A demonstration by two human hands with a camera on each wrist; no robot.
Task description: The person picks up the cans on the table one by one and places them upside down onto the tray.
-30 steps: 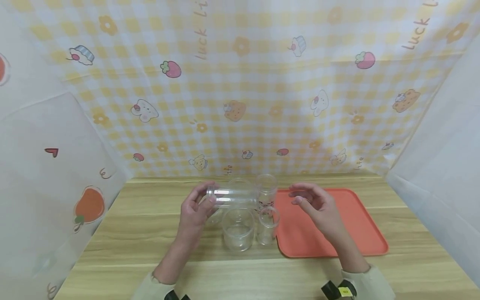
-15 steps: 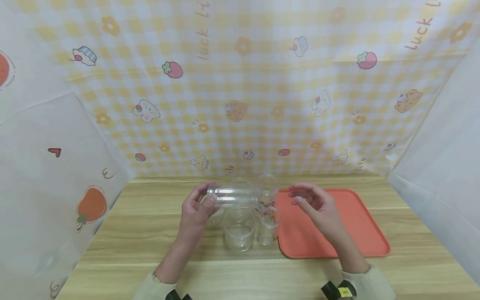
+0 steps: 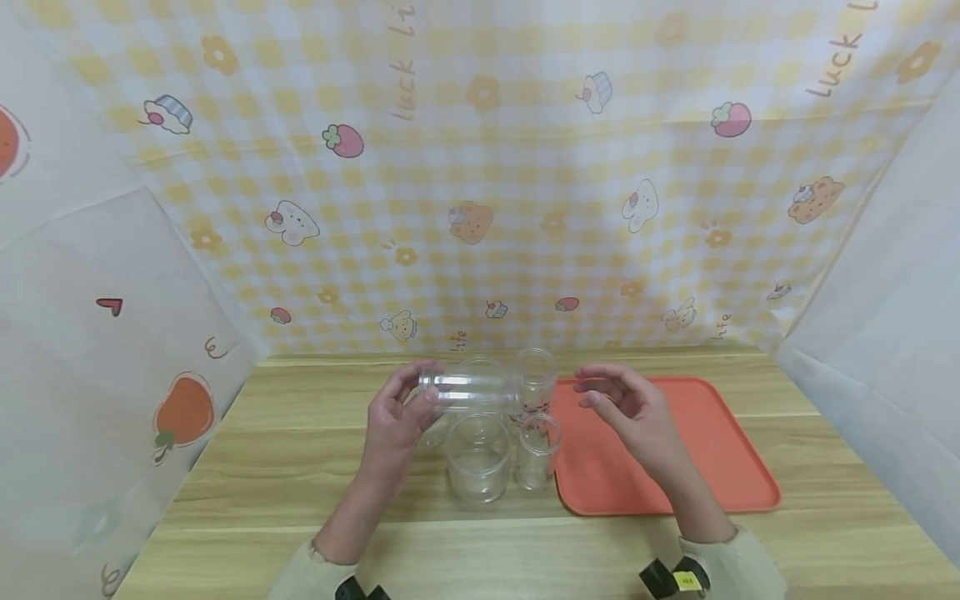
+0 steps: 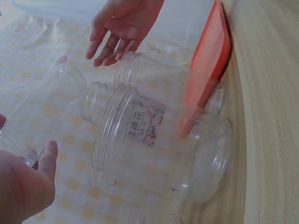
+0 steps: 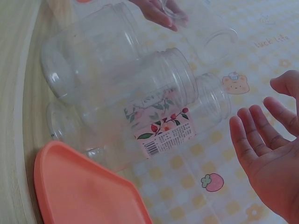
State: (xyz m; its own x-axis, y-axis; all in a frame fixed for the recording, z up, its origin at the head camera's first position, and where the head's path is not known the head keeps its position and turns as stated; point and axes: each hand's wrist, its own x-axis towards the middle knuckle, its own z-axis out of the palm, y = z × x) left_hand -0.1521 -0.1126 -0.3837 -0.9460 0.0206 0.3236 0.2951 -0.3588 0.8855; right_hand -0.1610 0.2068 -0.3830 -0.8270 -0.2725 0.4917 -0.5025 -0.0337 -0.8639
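My left hand (image 3: 392, 421) grips a clear plastic jar (image 3: 480, 389) by its threaded neck end. The jar lies sideways in the air, its base pointing right, over a group of upright clear jars. Nearest the front are a wide jar (image 3: 478, 471) and a narrow jar (image 3: 534, 467). Behind the narrow one stands a taller jar (image 3: 536, 371) with a printed flower label (image 5: 163, 123). Another clear jar behind is partly hidden by the held one. My right hand (image 3: 633, 417) hovers over the tray's left part, holding nothing, its fingers loosely bent and thumb apart.
An orange-red tray (image 3: 723, 467) lies on the wooden table (image 3: 300, 467), right beside the jars. A yellow-checked cloth (image 3: 525, 167) hangs along the table's back edge. White sheets (image 3: 885, 275) hang at both sides.
My left hand has shifted slightly right with the held jar. My right hand has moved a touch to the left. The standing jars and the tray keep their places.
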